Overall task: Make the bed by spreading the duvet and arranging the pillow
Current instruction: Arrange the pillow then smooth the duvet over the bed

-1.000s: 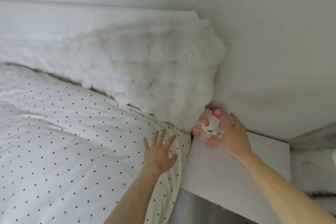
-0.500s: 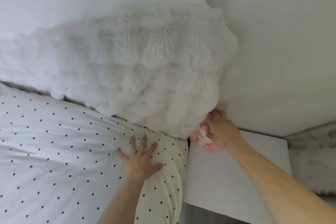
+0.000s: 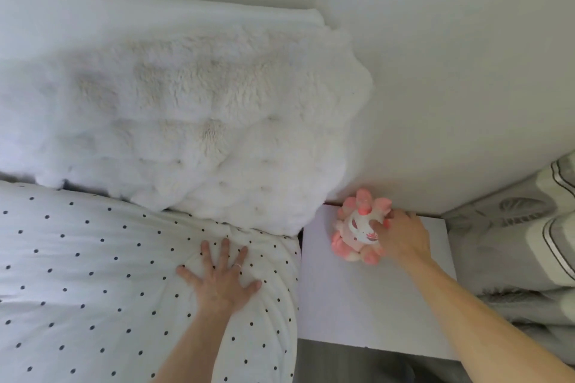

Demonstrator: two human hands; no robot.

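A white duvet with small black dots covers the bed at the lower left. Above it a fluffy white pillow leans against the white headboard. My left hand lies flat on the duvet near its right edge, fingers spread. My right hand grips a small pink and white plush toy, which rests on the white bedside table close to the wall.
The white wall rises behind the pillow and table. A grey patterned curtain or fabric hangs at the far right. A narrow dark gap separates the bed from the table.
My right hand has carried the plush toy away from the pillow's corner, to the right onto the table. My left hand has slid a little across the duvet and presses flat.
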